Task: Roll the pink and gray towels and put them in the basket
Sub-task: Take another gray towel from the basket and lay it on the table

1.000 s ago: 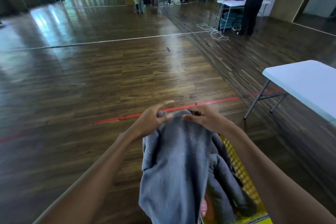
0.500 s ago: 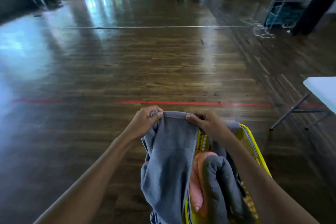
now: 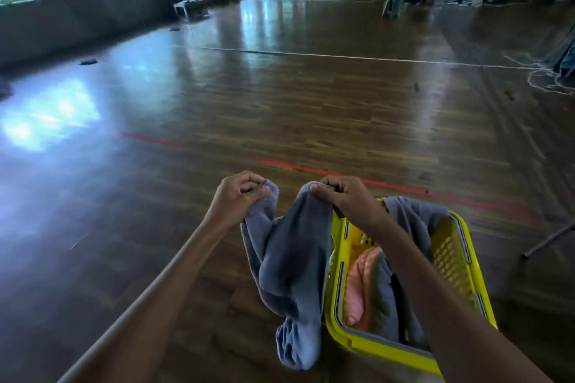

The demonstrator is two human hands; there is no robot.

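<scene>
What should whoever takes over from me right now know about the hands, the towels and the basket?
Left hand and right hand: each grips the top edge of a gray towel, which hangs unrolled beside the yellow basket.
Done: pink towel lies in the basket, with more gray cloth around it.
Left: roll the held towel and put it in.

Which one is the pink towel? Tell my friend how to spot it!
Find the yellow basket on the wooden floor, low on the right. Inside, along its left wall, lies the pink towel, pressed against a gray towel. It is the only pink thing; its neighbours are gray or yellow.
</scene>
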